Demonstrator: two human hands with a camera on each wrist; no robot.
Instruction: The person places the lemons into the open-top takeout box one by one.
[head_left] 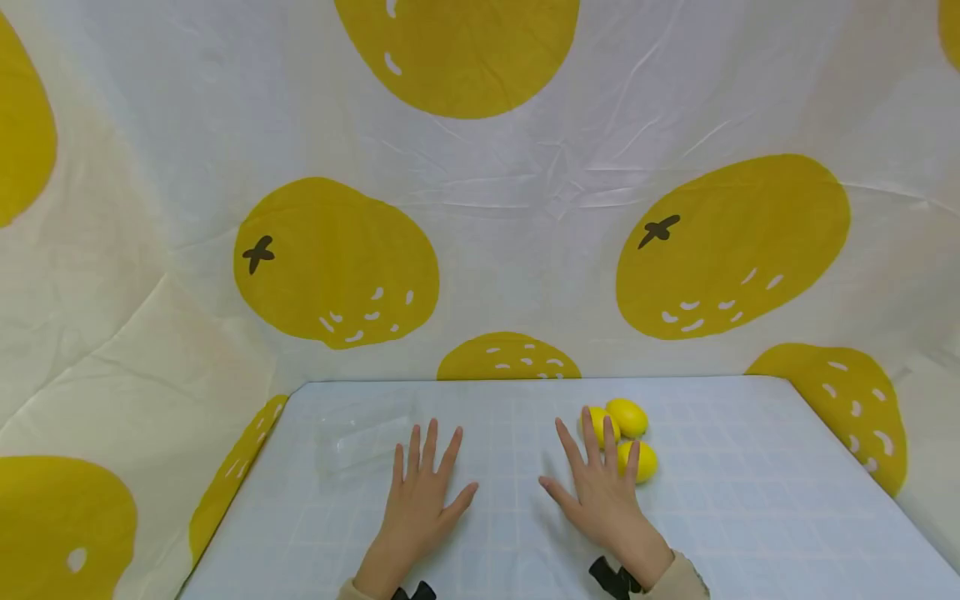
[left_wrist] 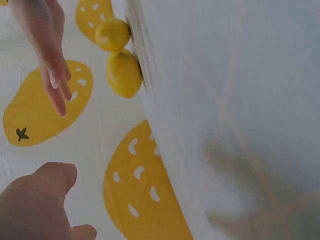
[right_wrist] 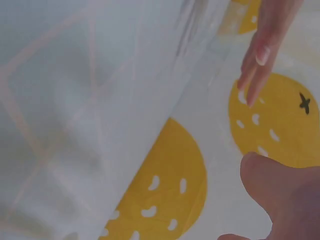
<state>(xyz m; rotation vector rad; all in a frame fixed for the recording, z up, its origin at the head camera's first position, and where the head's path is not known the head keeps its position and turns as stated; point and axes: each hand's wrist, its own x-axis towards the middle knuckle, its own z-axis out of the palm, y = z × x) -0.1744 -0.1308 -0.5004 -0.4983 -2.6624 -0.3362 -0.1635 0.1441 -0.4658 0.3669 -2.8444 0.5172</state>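
Both hands hover palm down over the table with fingers spread and nothing in them. In the head view my left hand (head_left: 422,504) is left of the middle, just right of a clear plastic container (head_left: 363,437) that is hard to make out against the cloth. My right hand (head_left: 602,492) is right of the middle, its fingers overlapping part of a group of three lemons. One lemon (head_left: 627,417) lies at the back, another lemon (head_left: 596,425) sits partly behind the fingers, and the third lemon (head_left: 641,462) is nearest me. The left wrist view shows two lemons (left_wrist: 124,74) on the table beyond my right hand.
A pale checked cloth covers the table (head_left: 510,467). Behind it and at the sides hangs a white curtain (head_left: 525,250) printed with large yellow fruit. Dark wrist camera straps (head_left: 615,577) sit at both wrists, by beige sleeves (head_left: 678,579).
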